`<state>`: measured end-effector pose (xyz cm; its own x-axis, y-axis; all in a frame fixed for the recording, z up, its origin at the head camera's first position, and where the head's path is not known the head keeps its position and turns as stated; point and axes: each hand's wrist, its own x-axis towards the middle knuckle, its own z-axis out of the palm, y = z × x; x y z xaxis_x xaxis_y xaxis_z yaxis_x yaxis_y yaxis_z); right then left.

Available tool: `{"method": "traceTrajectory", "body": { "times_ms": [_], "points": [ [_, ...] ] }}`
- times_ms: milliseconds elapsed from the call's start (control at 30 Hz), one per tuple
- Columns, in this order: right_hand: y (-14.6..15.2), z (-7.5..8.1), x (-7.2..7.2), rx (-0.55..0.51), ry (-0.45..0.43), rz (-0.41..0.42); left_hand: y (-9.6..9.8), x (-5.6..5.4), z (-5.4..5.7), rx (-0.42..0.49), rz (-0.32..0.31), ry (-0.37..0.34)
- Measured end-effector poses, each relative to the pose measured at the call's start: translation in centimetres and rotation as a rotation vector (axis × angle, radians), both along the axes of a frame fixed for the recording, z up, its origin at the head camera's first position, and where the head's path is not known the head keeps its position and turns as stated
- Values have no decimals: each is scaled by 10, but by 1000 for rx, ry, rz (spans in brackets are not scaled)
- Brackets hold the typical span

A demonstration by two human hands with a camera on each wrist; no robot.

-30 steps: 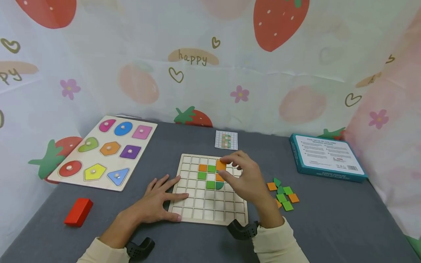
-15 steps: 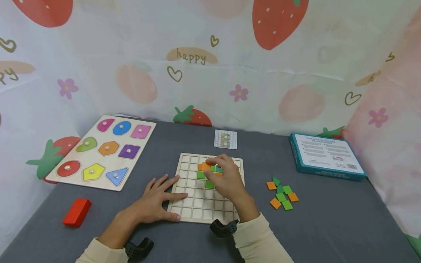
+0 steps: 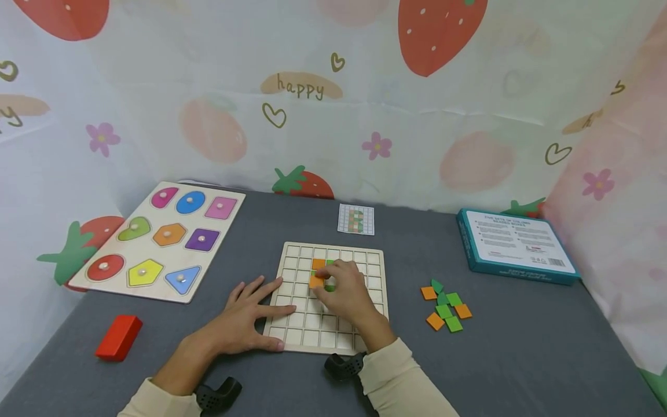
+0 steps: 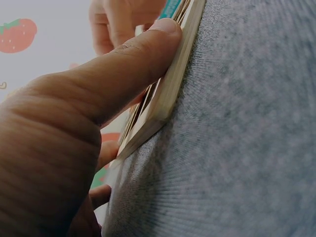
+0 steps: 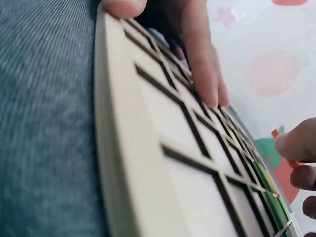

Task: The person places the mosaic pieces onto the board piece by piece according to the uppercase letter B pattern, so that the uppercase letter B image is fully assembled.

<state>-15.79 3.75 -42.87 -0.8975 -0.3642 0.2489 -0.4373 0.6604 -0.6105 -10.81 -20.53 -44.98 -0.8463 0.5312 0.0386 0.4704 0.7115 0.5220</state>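
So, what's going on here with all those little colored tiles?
A person's right hand pinches an orange tile above a wooden grid board. The left hand rests along the board's left side. Some green and orange tiles sit in the grid. More loose tiles lie to the right, and a small pattern card lies behind the board.

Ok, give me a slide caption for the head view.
Left hand resting on a grid board, fingers of the right hand pinching an orange tile over it.
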Motion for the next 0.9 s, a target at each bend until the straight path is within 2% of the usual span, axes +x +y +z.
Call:
{"method": "traceTrajectory", "body": {
  "times_ms": [167, 633, 733, 900],
  "points": [
    [0, -5, -1, 111, -6, -20, 1, 0, 2, -8, 5, -1],
    [-4, -5, 0, 187, 3, -20, -2, 1, 1, -4, 12, 2],
    [-2, -1, 1, 161, 8, -15, -3, 1, 1, 4, 9, 1],
    [7, 13, 8, 31, 2, 16, -2, 1, 0, 15, -6, 0]
  ]
}}
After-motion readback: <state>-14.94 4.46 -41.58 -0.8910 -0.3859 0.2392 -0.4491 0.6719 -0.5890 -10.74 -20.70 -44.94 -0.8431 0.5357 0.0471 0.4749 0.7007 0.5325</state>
